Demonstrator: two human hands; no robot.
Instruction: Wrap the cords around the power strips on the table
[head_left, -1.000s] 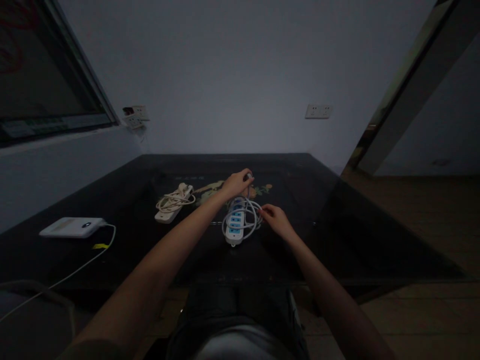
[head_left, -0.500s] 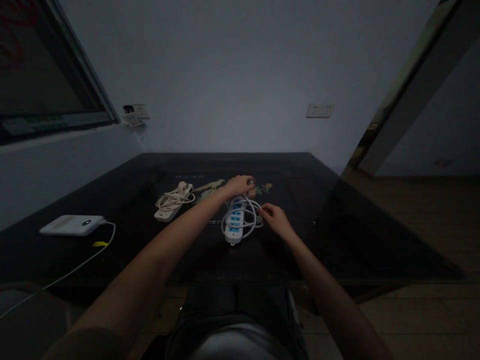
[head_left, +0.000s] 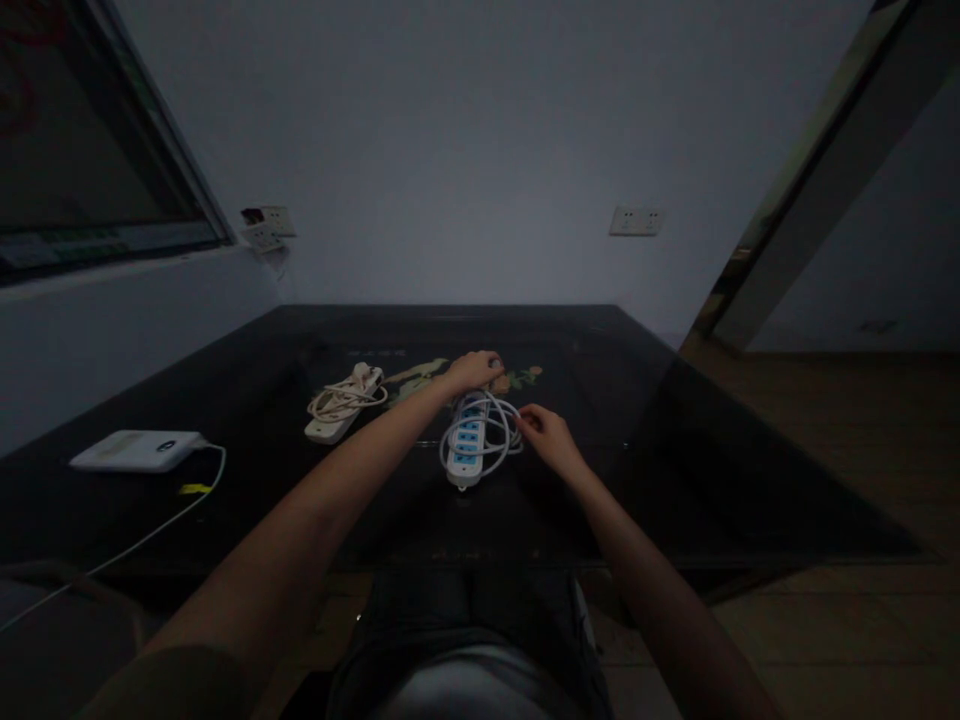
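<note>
- On dark table: blue-socketed power strip, cord looped over it.
- Left hand curled round pale plug.
- Right hand pinches cord's right edge.
- Best: hold cord lightly, ease slowly, avoid snags.

Bare forearms extended, angling inward; left hand farther forward, fingers curled; right hand closer in, fingertips pinched.
</note>
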